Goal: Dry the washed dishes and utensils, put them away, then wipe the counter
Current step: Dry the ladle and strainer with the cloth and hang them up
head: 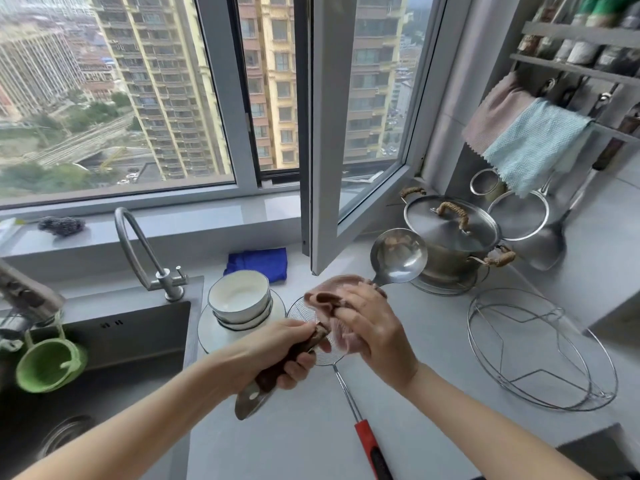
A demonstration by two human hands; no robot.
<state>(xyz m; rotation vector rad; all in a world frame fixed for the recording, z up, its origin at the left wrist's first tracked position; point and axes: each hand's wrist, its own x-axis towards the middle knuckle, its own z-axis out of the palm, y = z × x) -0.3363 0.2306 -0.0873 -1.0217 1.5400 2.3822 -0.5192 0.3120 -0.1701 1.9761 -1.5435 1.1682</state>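
Drying step, my read. Left hand [294, 348] grips ladle [398, 256] by dark handle, above counter [443, 327]. Right hand [372, 329] pinches pink cloth [334, 294] round shaft. Next, I judge: work cloth up to scoop, then stow. Bowls [239, 299], skimmer [363, 434] waiting.

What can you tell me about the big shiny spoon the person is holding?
It is a ladle with a round, mirror-shiny steel bowl, a thin metal stem and a dark wooden grip ending in a metal tip with a hole. It is held off the counter, bowl away from the person. The left hand grips the wood; the right hand wraps a pink cloth round the stem.
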